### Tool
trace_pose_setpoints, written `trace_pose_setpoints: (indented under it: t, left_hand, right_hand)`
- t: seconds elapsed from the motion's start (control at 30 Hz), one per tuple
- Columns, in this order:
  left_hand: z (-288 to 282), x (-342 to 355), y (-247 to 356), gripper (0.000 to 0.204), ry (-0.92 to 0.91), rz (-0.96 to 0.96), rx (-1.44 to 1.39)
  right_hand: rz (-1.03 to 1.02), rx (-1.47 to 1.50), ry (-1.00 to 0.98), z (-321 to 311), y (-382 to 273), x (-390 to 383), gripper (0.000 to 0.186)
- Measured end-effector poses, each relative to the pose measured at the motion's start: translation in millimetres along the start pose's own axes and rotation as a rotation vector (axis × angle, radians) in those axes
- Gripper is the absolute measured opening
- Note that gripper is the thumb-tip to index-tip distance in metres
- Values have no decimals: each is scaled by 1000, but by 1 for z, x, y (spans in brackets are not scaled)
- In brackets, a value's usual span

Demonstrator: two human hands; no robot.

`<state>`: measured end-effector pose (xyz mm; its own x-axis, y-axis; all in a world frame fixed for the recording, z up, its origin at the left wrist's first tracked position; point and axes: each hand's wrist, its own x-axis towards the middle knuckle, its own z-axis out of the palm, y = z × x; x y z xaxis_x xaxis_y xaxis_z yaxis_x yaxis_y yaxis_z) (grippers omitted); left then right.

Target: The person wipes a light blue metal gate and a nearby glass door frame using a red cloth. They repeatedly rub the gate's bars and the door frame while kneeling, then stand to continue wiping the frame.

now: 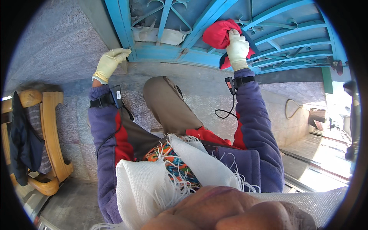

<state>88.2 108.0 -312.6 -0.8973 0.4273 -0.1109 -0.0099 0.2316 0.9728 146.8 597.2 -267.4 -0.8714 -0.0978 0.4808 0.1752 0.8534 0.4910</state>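
Where paving (78,126) fronts a blue gate (153,53), the right hand (237,46) grips red cloth (217,35), the left hand's (110,64) grip unclear.

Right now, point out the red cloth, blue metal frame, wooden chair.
Red cloth (217,35): head view, bunched upper-left part.
Blue metal frame (161,53): head view, lower rail.
Wooden chair (53,122): head view, right-hand upright.

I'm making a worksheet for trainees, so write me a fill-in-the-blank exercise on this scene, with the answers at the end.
1. The cloth held up at the blue gate is mainly ____ in colour.
2. The gloved hand holding that cloth is the person's ____ one.
3. The fringed scarf on the person is ____ in colour.
4. The wooden chair with a dark garment on it stands on the picture's ____ side.

Missing words: red; right; white; left.
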Motion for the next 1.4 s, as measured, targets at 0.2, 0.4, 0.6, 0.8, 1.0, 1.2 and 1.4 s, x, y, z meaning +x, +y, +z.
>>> trace_pose_setpoints:
  t: [0.2, 0.4, 0.6, 0.8, 1.0, 1.2, 1.4]
  left_hand:
    - [1, 2, -4, 27, 6, 8, -33]
    - [7, 6, -8, 24, -38, 32, 70]
    - [8, 4, -2, 25, -26, -32, 39]
    - [4, -1, -2, 26, -1, -24, -2]
    - [12, 6, -3, 24, -41, 22, 76]
    - [8, 12, -3, 24, -61, -51, 83]
    - [6, -6, 16, 25, -105, -1, -187]
  right_hand:
    - [-111, -96, 6, -8, 25, 8, 39]
    - [20, 1, -17, 14, 7, 12, 32]
    - [62, 134, -109, 13, -50, 2, 31]
    - [-127, 66, 41, -4, 31, 1, 48]
    - [19, 35, 99, 15, 7, 9, 33]
    - [-64, 505, -189, 1, -44, -14, 39]
    - [76, 608, 95, -57, 23, -66, 43]
